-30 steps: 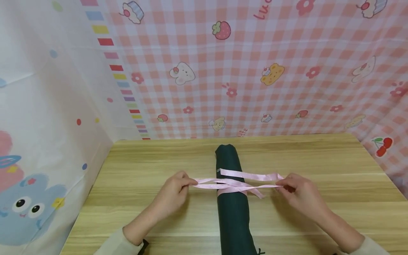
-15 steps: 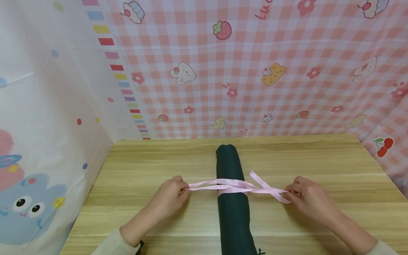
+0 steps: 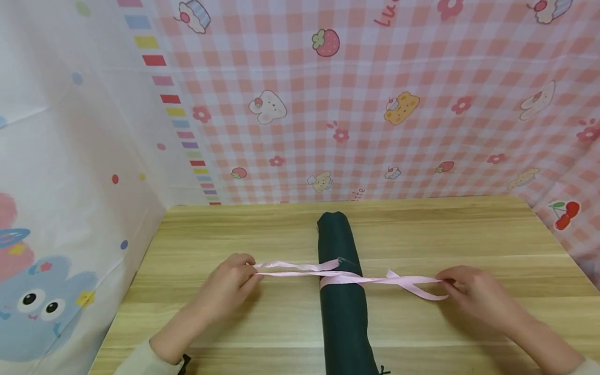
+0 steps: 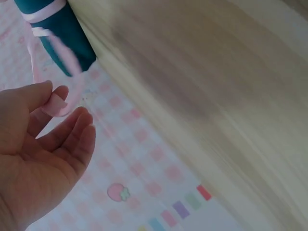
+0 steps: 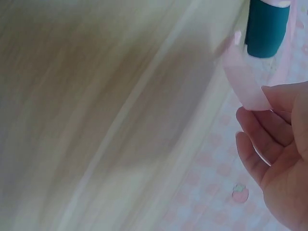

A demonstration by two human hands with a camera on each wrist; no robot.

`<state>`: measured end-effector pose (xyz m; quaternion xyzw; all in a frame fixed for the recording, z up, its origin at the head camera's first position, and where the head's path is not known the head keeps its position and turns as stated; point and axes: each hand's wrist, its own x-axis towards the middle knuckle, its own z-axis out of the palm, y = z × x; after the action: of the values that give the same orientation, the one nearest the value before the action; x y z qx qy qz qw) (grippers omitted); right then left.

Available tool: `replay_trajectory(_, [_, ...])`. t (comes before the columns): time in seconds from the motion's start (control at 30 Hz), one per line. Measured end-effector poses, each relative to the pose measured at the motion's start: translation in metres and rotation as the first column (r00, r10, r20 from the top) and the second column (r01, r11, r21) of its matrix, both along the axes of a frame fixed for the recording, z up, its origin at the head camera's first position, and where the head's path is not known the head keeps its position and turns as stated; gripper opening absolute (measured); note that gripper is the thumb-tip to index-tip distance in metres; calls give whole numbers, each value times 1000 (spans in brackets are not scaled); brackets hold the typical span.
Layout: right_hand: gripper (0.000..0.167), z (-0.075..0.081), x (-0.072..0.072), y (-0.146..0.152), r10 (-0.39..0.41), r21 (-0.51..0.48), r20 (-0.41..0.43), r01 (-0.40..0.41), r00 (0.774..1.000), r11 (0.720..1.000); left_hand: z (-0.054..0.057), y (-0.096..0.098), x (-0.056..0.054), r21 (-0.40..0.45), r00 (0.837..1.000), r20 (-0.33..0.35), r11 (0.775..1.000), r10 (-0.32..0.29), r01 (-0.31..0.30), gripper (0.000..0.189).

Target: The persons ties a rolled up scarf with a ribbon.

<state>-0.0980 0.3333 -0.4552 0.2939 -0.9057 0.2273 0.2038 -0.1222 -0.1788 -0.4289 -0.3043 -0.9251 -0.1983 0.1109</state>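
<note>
A dark green cloth roll (image 3: pixel 346 323) lies lengthwise on the wooden table, with a pink ribbon (image 3: pixel 334 280) around its middle. On the left side my left hand (image 3: pixel 229 281) pinches one ribbon strand between thumb and forefinger; a free end from it lies over the roll. My right hand (image 3: pixel 483 297) pinches the other strand at the right, and a loose tail hangs beside its fingertips. Both strands stretch out sideways from the roll. In the left wrist view the ribbon (image 4: pixel 57 103) loops at the left fingertips. The right wrist view shows the ribbon (image 5: pixel 248 89) folded at the right thumb.
The wood-grain table (image 3: pixel 197 239) meets a pink checked cloth (image 3: pixel 300 130) with cartoon prints at its back edge. A white printed cloth (image 3: pixel 89 172) hangs at the left. A small black cord (image 3: pixel 384 370) sticks out by the roll's near end.
Both hands have moved outward, drawing the ribbon strands apart. The left free end has slipped back onto the roll, and the right free end has swung round to the right.
</note>
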Motion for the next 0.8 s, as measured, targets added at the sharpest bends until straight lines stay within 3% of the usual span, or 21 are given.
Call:
replay_trajectory(0.33, [42, 2, -2, 27, -34, 35, -42, 35, 999, 999, 6, -19, 0, -18, 1000, 24, 1000, -19, 19, 7])
replay_trajectory(0.47, [39, 4, -2, 31, -32, 37, -44, 34, 999, 999, 7, -24, -2, -18, 995, 96, 999, -41, 43, 9])
replay_trajectory(0.63, [37, 2, -5, 36, -27, 42, -57, 30, 998, 999, 5, -30, -5, -17, 974, 221, 999, -41, 46, 11])
replay_trajectory(0.7, [28, 1, -6, 40, -25, 35, -54, 27, 998, 999, 4, -33, -6, -31, 971, 236, 999, -30, 39, 12])
replay_trajectory(0.77, [7, 0, -7, 45, -19, 27, -59, 21, 998, 999, 3, -36, -5, -46, 969, 245, 999, -16, 28, 12])
replay_trajectory(0.8, [20, -1, -8, 48, -18, 22, -59, 20, 998, 1000, 3, -38, -5, -52, 970, 243, 998, -9, 22, 11])
